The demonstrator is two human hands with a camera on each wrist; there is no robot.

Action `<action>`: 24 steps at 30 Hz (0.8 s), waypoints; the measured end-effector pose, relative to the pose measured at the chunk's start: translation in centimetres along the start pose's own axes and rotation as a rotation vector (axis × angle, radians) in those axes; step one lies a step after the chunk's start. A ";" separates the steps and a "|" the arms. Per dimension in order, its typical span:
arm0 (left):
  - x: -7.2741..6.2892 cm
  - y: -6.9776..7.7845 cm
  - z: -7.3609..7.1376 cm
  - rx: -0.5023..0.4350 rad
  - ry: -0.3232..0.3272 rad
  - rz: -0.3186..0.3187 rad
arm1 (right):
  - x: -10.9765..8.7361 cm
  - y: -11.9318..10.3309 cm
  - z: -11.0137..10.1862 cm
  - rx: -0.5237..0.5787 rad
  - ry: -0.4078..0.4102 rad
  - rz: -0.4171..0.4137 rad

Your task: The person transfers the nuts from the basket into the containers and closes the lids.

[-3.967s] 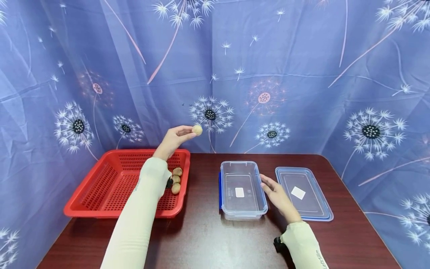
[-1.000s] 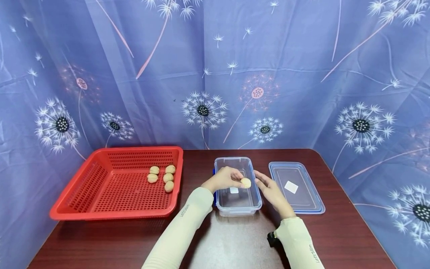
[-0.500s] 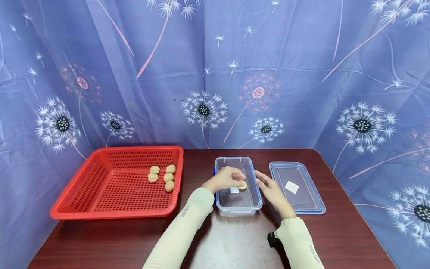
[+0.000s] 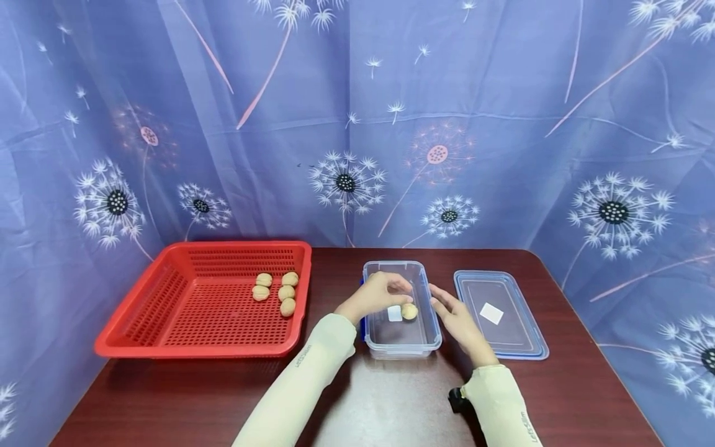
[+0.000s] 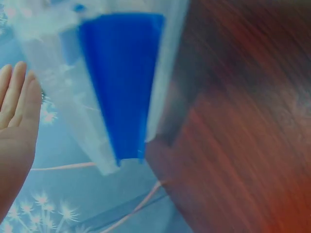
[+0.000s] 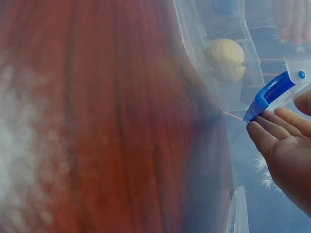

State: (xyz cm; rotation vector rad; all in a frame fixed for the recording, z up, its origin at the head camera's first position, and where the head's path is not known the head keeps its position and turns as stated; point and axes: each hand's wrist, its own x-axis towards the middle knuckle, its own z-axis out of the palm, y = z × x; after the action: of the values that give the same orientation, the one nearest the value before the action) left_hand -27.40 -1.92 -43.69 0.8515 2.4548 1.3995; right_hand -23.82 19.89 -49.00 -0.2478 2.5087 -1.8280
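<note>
A walnut rests on the floor of the clear plastic container, beside its white label. Over the container my left hand reaches in from the left, thumb close above the walnut and fingers relaxed. The right wrist view shows that walnut through the clear wall, with no fingers round it. My right hand touches the container's right side with nearly straight fingers, next to a blue latch. Another blue latch fills the middle of the left wrist view.
A red perforated basket stands at the left, with several walnuts at its right end. The container's clear lid, edged in blue, lies flat at the right. A patterned blue curtain hangs behind the brown table.
My left hand carried the walnut from over the basket to the container, lowered it and let it go inside. My right hand has stayed at the container's side.
</note>
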 end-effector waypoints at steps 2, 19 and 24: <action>-0.2 0.6 0.0 0.000 0.001 0.020 | -0.1 0.0 -0.1 -0.006 0.004 0.004; -1.3 7.6 -4.5 -0.059 0.115 0.210 | 0.0 0.0 -0.2 -0.028 -0.007 0.006; -2.0 8.3 -7.5 -0.048 0.152 0.206 | 0.0 0.0 -0.1 -0.009 -0.012 0.010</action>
State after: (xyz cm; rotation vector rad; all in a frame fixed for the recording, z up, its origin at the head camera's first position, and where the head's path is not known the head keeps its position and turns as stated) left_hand -25.79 -5.25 -32.94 1.0492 2.4904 1.6422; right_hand -23.82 19.94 -48.97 -0.2449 2.5066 -1.8060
